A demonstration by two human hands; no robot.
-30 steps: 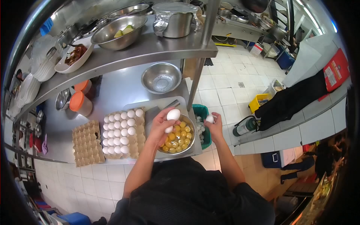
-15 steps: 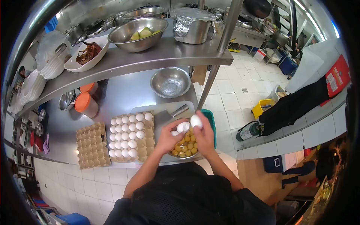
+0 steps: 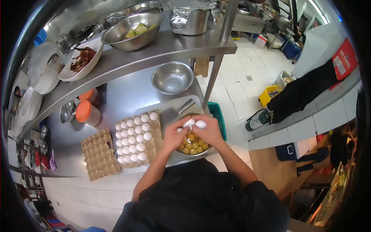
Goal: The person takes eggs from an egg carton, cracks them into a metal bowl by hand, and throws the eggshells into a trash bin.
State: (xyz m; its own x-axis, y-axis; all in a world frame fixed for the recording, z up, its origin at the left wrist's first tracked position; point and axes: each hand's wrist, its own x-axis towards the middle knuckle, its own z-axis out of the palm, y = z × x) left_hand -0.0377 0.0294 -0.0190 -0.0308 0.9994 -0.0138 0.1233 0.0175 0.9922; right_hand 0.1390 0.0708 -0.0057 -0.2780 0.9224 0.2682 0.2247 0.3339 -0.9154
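Over a metal bowl of cracked eggs, my two hands meet fingertip to fingertip. My left hand is closed around a white egg, and a second white egg or shell shows in its palm. My right hand is closed on another white egg, close to the first. Whether these shells are whole or cracked I cannot tell. Several yolks lie in the bowl. To the left, a cardboard tray carries rows of white eggs.
An egg tray without eggs lies farther left. A broad-bladed scraper rests on a white board behind the bowl. Farther back sits a steel bowl under the metal shelf. A green bin stands past the table's right edge.
My right hand has brought its egg down and left, against the eggs in my left hand. The whole view has shifted and tilted slightly.
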